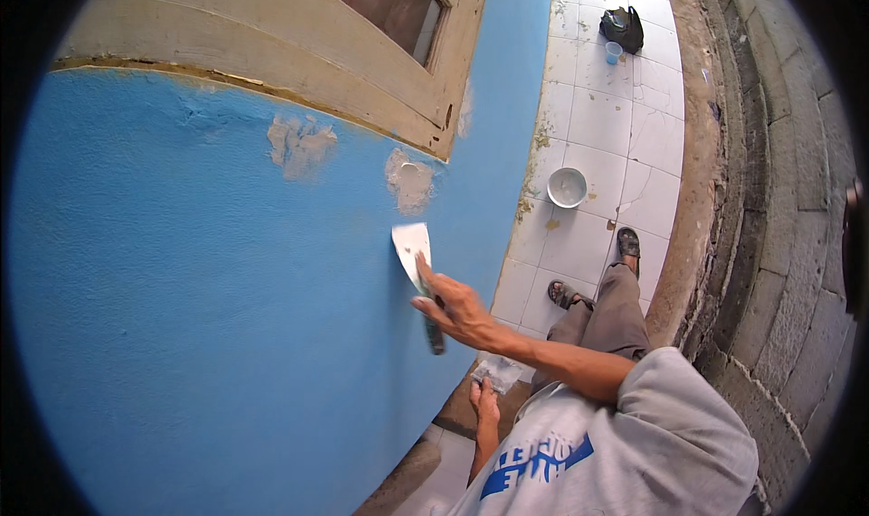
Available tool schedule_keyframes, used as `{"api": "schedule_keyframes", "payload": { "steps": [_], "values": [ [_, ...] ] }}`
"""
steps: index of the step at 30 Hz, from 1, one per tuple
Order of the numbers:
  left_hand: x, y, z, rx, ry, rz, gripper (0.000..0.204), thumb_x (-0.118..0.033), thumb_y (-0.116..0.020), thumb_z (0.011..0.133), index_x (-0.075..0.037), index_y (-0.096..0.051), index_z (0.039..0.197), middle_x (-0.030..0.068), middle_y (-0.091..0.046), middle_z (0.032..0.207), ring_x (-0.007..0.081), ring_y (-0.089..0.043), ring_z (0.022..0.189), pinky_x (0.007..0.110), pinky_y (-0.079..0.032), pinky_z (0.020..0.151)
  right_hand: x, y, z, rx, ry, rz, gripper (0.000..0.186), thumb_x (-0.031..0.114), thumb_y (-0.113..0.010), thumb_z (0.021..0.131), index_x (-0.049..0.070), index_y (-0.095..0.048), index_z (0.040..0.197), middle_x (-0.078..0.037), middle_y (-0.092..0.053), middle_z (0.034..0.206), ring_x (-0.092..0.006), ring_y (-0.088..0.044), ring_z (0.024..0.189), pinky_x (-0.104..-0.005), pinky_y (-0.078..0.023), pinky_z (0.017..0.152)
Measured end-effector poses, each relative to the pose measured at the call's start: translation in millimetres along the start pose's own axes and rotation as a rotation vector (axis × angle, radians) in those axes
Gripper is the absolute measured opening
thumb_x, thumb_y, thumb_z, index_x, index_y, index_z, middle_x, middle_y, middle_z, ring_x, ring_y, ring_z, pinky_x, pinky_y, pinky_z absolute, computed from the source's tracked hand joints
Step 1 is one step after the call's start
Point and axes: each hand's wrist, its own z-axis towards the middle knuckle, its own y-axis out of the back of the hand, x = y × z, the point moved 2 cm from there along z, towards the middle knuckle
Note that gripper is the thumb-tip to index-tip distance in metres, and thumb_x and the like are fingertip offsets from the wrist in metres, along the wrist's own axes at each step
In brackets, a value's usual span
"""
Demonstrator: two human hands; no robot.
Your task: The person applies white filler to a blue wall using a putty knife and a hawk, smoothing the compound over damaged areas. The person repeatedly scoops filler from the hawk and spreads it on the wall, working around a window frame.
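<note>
Head view: on the blue wall (226,299) we note a grey patch (301,147), then a second patch (412,186) below the window frame's (362,77) corner. Just under the second, the right hand (460,310) grips the scraper (413,246); we cannot tell whether it touches the wall. Excess tilt could gouge the surface. The left hand (486,402) holds a smeared sheet (498,373); tipping it could shed its load. A misstep could upset the bowl (568,188) on the tiles (597,122).
</note>
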Motion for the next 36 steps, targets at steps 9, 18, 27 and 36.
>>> {"api": "schedule_keyframes", "payload": {
  "steps": [9,18,27,36],
  "values": [
    [-8,-8,-6,-0.007,-0.052,0.007,0.034,-0.010,-0.058,0.098,-0.006,-0.049,0.131,0.0062,-0.060,0.118,0.0189,-0.060,0.102,0.037,-0.050,0.087,-9,85,77,-0.157,0.543,-0.631,0.069,0.015,-0.072,0.084,0.024,-0.045,0.147,-0.004,-0.057,0.091,-0.0188,-0.055,0.081,-0.0326,-0.051,0.067],
    [24,32,-28,-0.061,0.021,0.048,0.036,-0.012,-0.056,0.099,-0.007,-0.048,0.133,0.0073,-0.059,0.122,0.0184,-0.060,0.106,0.037,-0.051,0.088,-57,80,89,-0.203,0.534,-0.608,0.065,0.017,-0.067,0.087,0.027,-0.044,0.147,-0.003,-0.057,0.092,-0.0184,-0.055,0.082,-0.0299,-0.053,0.067],
    [-5,2,-29,-0.044,0.001,0.025,0.042,-0.016,-0.061,0.097,-0.007,-0.047,0.136,0.0054,-0.059,0.123,0.0169,-0.059,0.106,0.034,-0.049,0.091,-118,69,74,-0.108,0.396,-0.596,0.069,0.016,-0.071,0.085,0.018,-0.043,0.147,-0.007,-0.056,0.091,-0.0235,-0.053,0.080,-0.0352,-0.052,0.069],
    [-13,-16,-31,-0.071,-0.121,0.050,0.037,-0.019,-0.066,0.094,-0.007,-0.054,0.127,0.0046,-0.062,0.116,0.0153,-0.059,0.102,0.034,-0.049,0.091,-116,70,6,0.056,-0.200,0.068,0.051,0.025,-0.055,0.099,0.015,-0.042,0.147,-0.008,-0.062,0.095,-0.0183,-0.058,0.083,-0.0316,-0.049,0.072]
  ]
}}
